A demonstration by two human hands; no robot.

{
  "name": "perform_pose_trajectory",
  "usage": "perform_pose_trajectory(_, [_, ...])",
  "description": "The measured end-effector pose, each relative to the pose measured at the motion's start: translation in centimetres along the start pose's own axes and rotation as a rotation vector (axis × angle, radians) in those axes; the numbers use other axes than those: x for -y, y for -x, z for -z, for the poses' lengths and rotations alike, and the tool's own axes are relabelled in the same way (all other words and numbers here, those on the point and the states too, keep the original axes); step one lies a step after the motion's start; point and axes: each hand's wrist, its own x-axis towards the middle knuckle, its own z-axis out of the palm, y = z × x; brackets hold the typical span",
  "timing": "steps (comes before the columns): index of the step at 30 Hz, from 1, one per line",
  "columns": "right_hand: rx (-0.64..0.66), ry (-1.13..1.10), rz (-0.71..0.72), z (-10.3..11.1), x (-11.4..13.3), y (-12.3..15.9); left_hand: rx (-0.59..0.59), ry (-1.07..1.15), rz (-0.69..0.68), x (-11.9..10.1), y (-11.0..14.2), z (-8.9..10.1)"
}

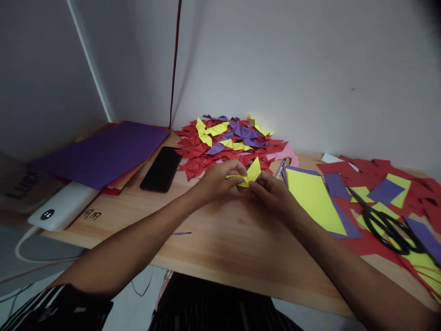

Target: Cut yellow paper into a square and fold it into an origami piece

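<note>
A small folded piece of yellow paper [254,171] is held up over the table's middle, between my two hands. One pointed flap of it stands upright, and a narrower part sticks out to the left. My left hand [222,180] pinches its left side with thumb and fingers. On the other side, my right hand [269,187] grips the lower right part, thumb toward me. My fingers hide some of the paper. Right behind the hands lies a heap of folded paper pieces [196,163] in red, purple and yellow, some with small dots drawn on them.
On the left are a black phone [161,169], a purple sheet stack [113,149] and a white power bank [65,207] with a cable. To the right lie yellow sheets [312,197], a pen [280,168], black-handled scissors [387,227] and red scraps [374,170]. A wall stands behind.
</note>
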Motion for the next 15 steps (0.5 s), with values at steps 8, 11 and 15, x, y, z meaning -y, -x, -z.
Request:
perform_pose_trajectory(8, [0.080,-0.029,0.102,-0.2,-0.1,-0.1,0.078,0.041,-0.009,0.9,-0.3,0.3])
perform_pose_trajectory(11, [0.082,-0.032,0.093,-0.3,0.4,0.1,0.066,0.152,0.030,1.3,-0.4,0.2])
perform_pose_trajectory(15, [0.045,-0.019,0.028,-0.3,0.7,0.3,0.048,0.286,0.172,1.5,-0.3,0.3])
